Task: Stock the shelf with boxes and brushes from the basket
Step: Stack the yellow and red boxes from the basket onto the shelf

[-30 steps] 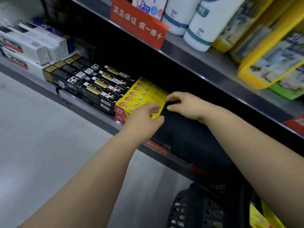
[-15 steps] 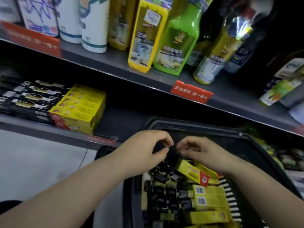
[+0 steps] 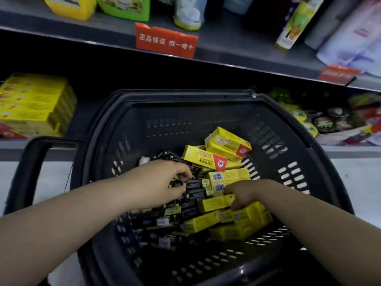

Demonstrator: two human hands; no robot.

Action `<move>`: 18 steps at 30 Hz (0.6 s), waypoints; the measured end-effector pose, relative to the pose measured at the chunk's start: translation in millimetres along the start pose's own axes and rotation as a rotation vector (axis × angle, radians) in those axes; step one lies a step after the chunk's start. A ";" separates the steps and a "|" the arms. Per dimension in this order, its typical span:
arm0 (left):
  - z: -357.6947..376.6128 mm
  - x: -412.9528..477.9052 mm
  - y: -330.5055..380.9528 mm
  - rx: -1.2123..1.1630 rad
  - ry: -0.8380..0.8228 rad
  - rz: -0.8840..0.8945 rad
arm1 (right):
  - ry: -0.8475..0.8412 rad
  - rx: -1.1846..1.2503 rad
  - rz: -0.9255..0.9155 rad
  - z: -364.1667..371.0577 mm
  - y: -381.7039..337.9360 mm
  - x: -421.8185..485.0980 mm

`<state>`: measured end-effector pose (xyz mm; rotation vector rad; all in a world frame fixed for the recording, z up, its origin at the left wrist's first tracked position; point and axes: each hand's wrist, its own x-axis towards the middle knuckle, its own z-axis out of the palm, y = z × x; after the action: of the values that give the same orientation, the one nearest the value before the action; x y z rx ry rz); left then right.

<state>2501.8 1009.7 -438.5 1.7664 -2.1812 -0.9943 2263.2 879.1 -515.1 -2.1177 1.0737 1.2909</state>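
Observation:
A black plastic basket [image 3: 185,96] in front of the shelf holds a heap of yellow boxes [image 3: 228,144] and slim black boxes [image 3: 162,221]. My left hand [image 3: 158,182] is down in the heap, its thumb and fingers pinching a black box [image 3: 195,183]. Just to the right, my right hand [image 3: 244,191] has its fingers curled over the end of a yellow box [image 3: 214,203]. A stack of the same yellow boxes [image 3: 35,104] stands on the lower shelf [image 3: 12,146] at the left. No brush is clearly visible.
The basket's handle [image 3: 26,168] sticks out to the left. The upper shelf [image 3: 237,50] carries bottles and pouches with red price tags [image 3: 166,41]. Mixed packets [image 3: 329,120] fill the lower shelf on the right. Between the yellow stack and the basket is a dark shelf gap.
My hands left the yellow stack on the shelf and dropped into the basket. The left now pinches a black box and the right has closed on a yellow one.

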 end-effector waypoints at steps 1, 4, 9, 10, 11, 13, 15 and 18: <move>2.7 -0.1 -1.0 0.000 -0.018 -0.009 | -0.011 -0.006 0.001 0.0 -1.3 2.1; 4.1 -1.2 -4.8 -0.028 -0.084 -0.065 | -0.066 0.025 -0.012 -2.9 -3.2 1.8; -3.0 -4.1 -10.3 -0.103 -0.158 -0.161 | -0.061 0.017 -0.069 -13.8 -20.6 -6.6; -3.9 -3.8 -10.7 -0.126 -0.166 -0.172 | -0.072 0.007 -0.072 -20.7 -24.1 -13.4; -4.9 -3.7 -10.2 -0.151 -0.170 -0.180 | -0.088 -0.001 -0.073 -28.8 -26.8 -21.9; -5.7 -2.1 -7.9 -0.215 -0.165 -0.201 | -0.060 0.030 -0.095 -43.9 -29.3 -43.3; -4.6 -1.3 -3.9 -0.299 -0.147 -0.237 | 0.047 0.190 -0.138 -50.6 -32.5 -64.3; 0.2 -5.8 6.5 -0.644 -0.178 -0.366 | 0.154 0.501 -0.276 -51.1 -55.2 -84.9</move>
<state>2498.1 1015.6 -433.3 1.8053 -1.3723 -1.7478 2312.4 910.1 -417.7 -1.9102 0.9935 0.6544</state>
